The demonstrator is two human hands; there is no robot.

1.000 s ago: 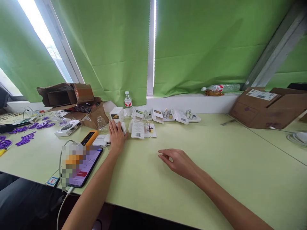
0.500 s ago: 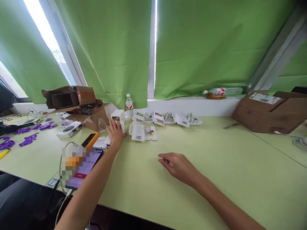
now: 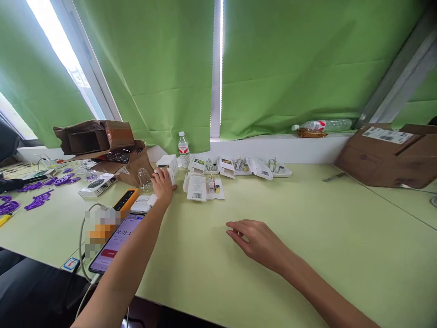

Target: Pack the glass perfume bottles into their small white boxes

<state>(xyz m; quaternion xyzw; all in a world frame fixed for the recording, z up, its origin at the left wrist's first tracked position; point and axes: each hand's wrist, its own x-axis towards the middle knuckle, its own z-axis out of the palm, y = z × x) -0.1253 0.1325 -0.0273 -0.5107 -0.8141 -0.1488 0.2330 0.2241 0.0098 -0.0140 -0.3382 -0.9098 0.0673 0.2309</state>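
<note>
White carton (image 3: 167,161) sits right behind the left hand (image 3: 163,184), whose grip I cannot tell; the right hand (image 3: 251,237), thumb and fingers slightly parted, is well apart over the counter (image 3: 327,218).

Bottle (image 3: 183,149) behind boxes (image 3: 197,187), phone (image 3: 114,243) front left, carton (image 3: 375,159) far right

A pale green table (image 3: 307,218) bore a phone (image 3: 112,248) on its left, an orange device (image 3: 127,199) just beyond it and purple pieces (image 3: 38,199) farther left. Toward the back stood a white carton (image 3: 167,161) and a labelled bottle (image 3: 183,150), with opened white packs (image 3: 197,187) to their right; a brown cardboard box (image 3: 368,157) sat near the right end
</note>
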